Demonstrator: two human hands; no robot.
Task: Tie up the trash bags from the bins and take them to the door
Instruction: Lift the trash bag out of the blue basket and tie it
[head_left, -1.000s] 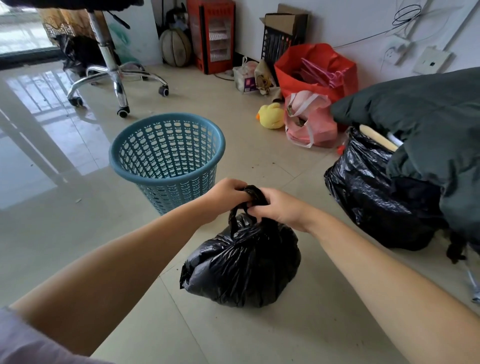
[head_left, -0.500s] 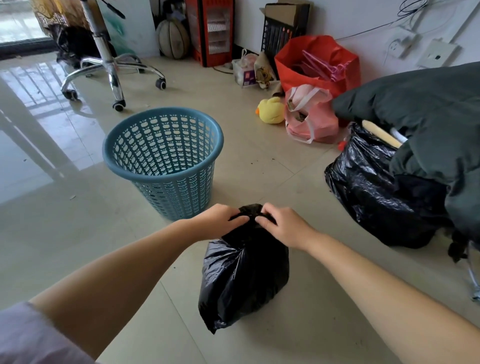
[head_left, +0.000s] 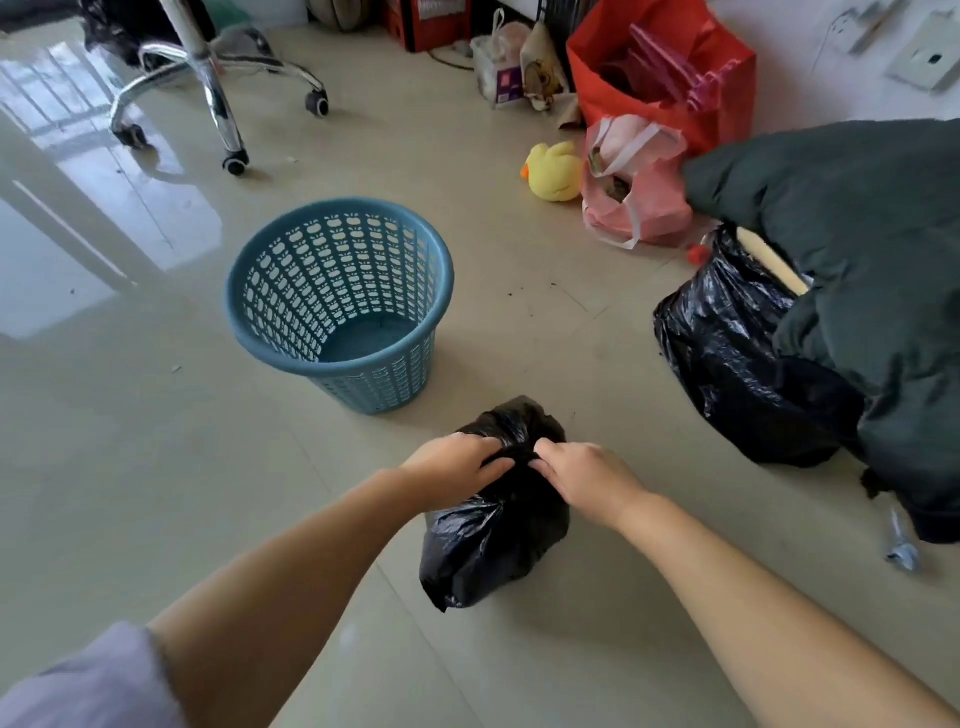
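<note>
The small black bag (head_left: 493, 525) sat on the floor, just in front of the blue bin (head_left: 340, 301), which had no bag in it. Both hands were at the top of the bag. The left hand (head_left: 457, 465) and the right hand (head_left: 582, 475) had their fingers curled, pinching the bunched plastic between them. I think the knot was being made. The thin plastic could slip out of the fingers, and then the knot would come loose. A hard pull could rip the bag and spill the trash. A bigger black bag (head_left: 737, 353) sat well off to the right, partly under a dark coat (head_left: 857, 218). A toy duck (head_left: 555, 171), a pink bag (head_left: 636, 192) and a red bag (head_left: 670, 67) lay farther back. A chair (head_left: 208, 78) stood at the far left. I could not see the door.
</note>
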